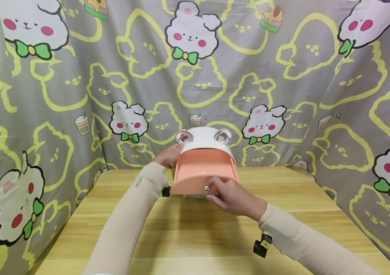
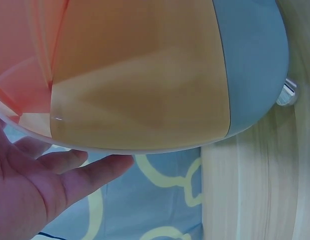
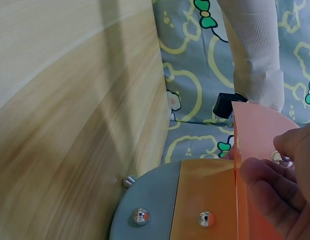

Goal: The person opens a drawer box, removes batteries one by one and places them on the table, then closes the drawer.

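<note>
A small rounded drawer cabinet with a white top and two shiny ear shapes stands on the table. Its upper pink drawer is pulled out, and its inside shows bare. My right hand pinches the silver knob on that drawer's front between thumb and fingers. At the cabinet's left side, my left hand rests against the shell with its fingers extended. Beneath the pink drawer, the right wrist view shows an orange drawer and a blue-grey drawer, both closed, each with a silver knob.
The cabinet stands on short silver feet on a wood-grain table. A patterned grey curtain encloses the back and both sides. Black wrist devices hang from the sleeves.
</note>
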`<state>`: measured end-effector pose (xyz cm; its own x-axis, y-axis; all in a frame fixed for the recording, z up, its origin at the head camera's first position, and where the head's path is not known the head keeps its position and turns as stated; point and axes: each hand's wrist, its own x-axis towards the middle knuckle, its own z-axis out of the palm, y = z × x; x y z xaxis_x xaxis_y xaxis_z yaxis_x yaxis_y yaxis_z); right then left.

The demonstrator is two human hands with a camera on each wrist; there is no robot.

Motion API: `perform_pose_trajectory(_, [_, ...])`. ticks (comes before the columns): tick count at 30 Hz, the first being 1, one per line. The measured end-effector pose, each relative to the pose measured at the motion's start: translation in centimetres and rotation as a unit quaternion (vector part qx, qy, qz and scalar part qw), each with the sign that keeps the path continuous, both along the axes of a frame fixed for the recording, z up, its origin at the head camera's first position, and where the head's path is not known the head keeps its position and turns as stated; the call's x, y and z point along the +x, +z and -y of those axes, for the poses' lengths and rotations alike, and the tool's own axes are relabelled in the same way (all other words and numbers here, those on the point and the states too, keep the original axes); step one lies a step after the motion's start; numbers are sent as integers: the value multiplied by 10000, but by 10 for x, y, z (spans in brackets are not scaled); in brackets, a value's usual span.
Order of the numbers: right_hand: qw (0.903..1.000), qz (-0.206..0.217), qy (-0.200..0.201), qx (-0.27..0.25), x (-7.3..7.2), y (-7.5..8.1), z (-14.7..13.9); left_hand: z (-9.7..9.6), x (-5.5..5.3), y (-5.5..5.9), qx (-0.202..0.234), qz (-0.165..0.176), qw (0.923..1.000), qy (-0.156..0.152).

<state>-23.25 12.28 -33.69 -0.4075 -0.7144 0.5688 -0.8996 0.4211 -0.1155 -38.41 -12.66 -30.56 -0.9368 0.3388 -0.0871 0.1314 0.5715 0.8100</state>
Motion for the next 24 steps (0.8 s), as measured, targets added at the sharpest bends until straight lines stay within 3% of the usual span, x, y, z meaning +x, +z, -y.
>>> perform_pose_trajectory(5, [9998, -117, -130, -97, -2, 0, 3, 0, 0, 1, -38, -15, 10000, 28])
perform_pose_trajectory(14, [9914, -1205, -485, -170, -5, -5, 12, 1, 0, 1, -65, 9, 10000, 71])
perform_pose_trajectory(24, [9901, -1283, -543, -191, -6, -9, 14, 0, 1, 0, 34, 60, 10000, 21])
